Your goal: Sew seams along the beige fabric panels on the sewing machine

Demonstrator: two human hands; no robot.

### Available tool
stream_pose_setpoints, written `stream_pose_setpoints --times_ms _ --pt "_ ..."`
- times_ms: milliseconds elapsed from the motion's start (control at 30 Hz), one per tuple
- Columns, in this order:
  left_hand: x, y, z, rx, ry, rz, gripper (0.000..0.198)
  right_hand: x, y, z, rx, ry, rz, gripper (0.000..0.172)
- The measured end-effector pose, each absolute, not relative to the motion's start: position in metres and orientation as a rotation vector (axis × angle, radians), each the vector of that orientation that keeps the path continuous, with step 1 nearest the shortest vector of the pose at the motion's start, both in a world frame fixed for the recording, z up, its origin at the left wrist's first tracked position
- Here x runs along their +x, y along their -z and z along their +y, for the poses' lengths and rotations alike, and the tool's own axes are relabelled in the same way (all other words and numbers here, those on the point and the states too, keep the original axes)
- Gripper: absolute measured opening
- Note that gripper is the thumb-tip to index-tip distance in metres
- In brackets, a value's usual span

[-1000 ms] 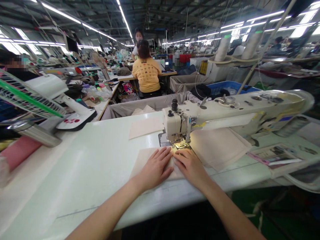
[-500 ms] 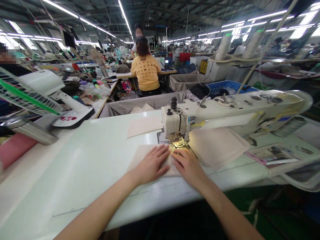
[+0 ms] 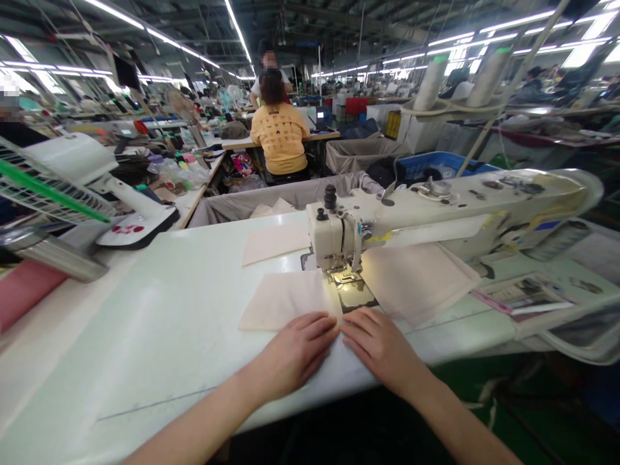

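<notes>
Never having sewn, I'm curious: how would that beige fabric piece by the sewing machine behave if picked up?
The beige fabric piece likely feels light and limp, lying flat without curling. It may slide easily across the glossy white table if pushed.

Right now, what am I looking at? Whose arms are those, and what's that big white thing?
This picture comes from a small camera worn on a person's head, so you see what they see, looking forward and down. The arms are their own: the left hand and the right hand. The big white thing is a sewing machine, built into a long white table. Both hands lie flat at the near edge of a piece of pale cloth, gripping nothing. More pale cloth lies to the right of the machine, and another piece lies behind it. Far ahead, a person in a yellow shirt sits in a big workroom.
</notes>
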State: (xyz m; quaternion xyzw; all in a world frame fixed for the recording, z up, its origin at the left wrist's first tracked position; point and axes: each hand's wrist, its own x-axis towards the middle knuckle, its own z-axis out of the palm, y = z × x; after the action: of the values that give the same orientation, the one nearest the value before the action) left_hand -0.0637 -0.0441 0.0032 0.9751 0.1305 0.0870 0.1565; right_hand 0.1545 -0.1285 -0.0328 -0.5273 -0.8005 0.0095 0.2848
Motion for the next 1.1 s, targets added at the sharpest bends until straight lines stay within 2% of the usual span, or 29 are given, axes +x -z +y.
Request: stream_pose_setpoints --times_ms 333,533,933,1000,1100 --pt "-0.053 0.0 0.007 2.788 -0.329 0.407 0.036 0.159 0.026 -0.078 -1.521 -0.003 -2.113 0.013" --pt "-0.048 0.007 0.036 2.81 -0.371 0.425 0.038 0.161 0.025 -0.057 -1.619 0.044 -2.115 0.016" --pt "-0.044 0.015 0.045 2.813 -0.423 0.499 0.037 0.153 0.042 -0.089 -1.554 0.029 -1.932 0.02" --pt "-0.043 0.02 0.044 2.827 -0.398 0.632 0.038 0.153 0.043 -0.089 -1.543 0.03 -1.936 0.02" --pt "-0.041 0.03 0.043 2.809 -0.384 0.976 0.052 0.153 0.042 -0.091 -1.515 0.016 -1.915 0.02"
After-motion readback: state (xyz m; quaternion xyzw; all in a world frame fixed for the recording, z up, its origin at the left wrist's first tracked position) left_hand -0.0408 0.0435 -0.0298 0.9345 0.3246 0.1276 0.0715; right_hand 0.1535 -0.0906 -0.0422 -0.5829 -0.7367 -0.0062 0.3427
